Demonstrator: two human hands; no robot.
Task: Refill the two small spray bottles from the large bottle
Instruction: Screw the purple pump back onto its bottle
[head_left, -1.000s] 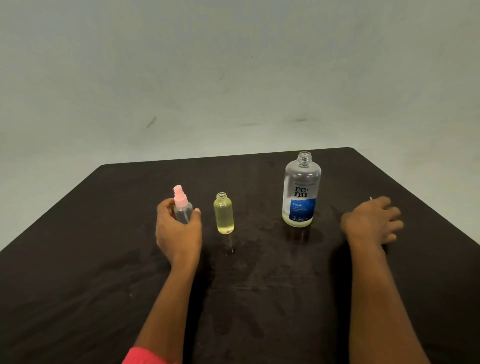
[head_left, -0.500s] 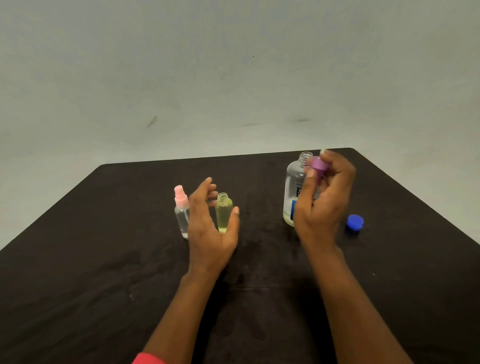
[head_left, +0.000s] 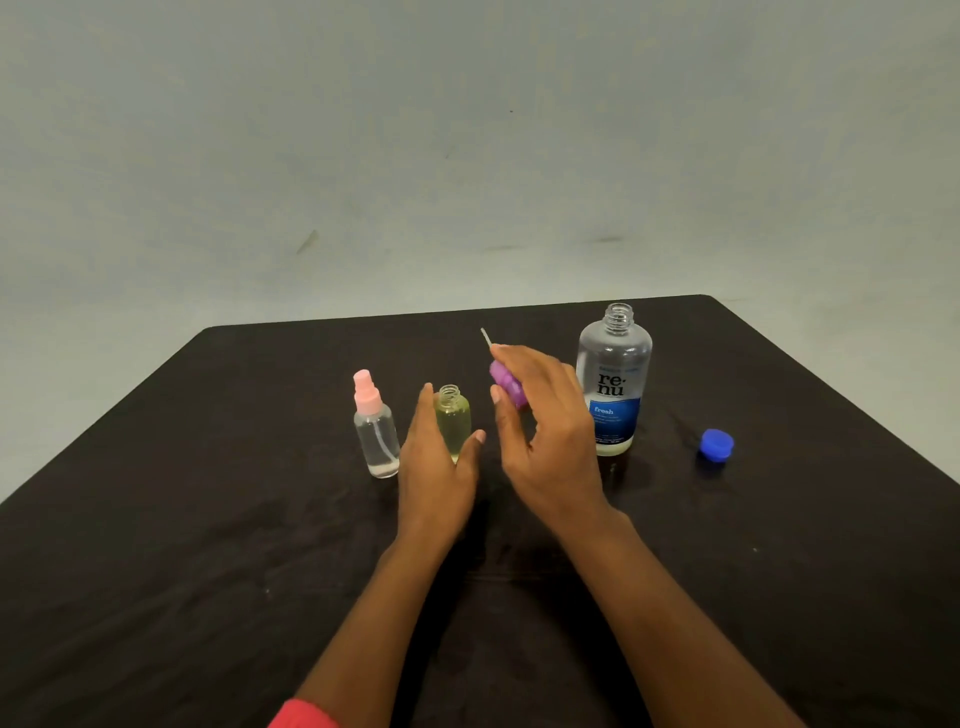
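Two small bottles upright on the surface (head_left: 208, 519): uncapped yellow bottle (head_left: 456, 422) between straight, spread left fingers (head_left: 427, 410) and thumb, contact unclear; pink-capped spray bottle (head_left: 375, 431) just left of them. Purple spray cap (head_left: 506, 387) pinched in curled right fingers (head_left: 522, 364), dip tube (head_left: 485, 336) pointing up and away. Large bottle (head_left: 614, 379) upright, open-necked, just right of those fingers; blue cap (head_left: 717, 445) farther right.

Table (head_left: 208, 545): dark, set before a pale wall.
Large bottle (head_left: 614, 379): upright, uncapped, with a little yellowish liquid at its base.
Blue cap (head_left: 717, 445): lay on the table to the right of the large bottle, apart from it.
Pink-capped spray bottle (head_left: 375, 431): upright, furthest left.
Open small bottle (head_left: 453, 415): upright, held yellow liquid, neck bare.
Left hand (head_left: 439, 478): straight fingers and thumb flanked the open small bottle; contact unclear.
Right hand (head_left: 545, 441): pinched a purple spray head (head_left: 506, 387), its thin tube (head_left: 485, 338) pointing up.
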